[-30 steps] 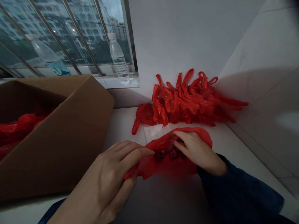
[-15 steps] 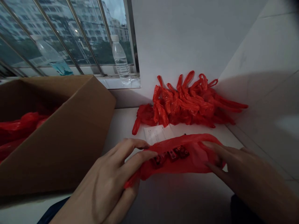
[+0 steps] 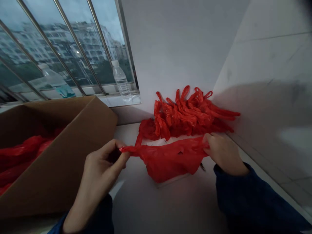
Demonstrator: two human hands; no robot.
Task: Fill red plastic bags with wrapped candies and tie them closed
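A thin red plastic bag is stretched sideways between my two hands. My left hand pinches one twisted end of it between thumb and fingers. At the other end my right hand is closed around the gathered plastic. The bag's middle sags towards the white surface. A small dark bit shows through near its top edge; the rest of what lies inside is hidden. Part of a white paper shows just behind the bag.
Several knotted red bags lie heaped against the wall. A cardboard box holding red bags stands at the left. Clear bottles, one upright and one leaning, are by the barred window. A tiled wall bounds the right side.
My hands have moved apart and pulled the bag's ends outward. The bag's opening has closed up, covering the small dark parts that showed inside. The view has tilted up a little.
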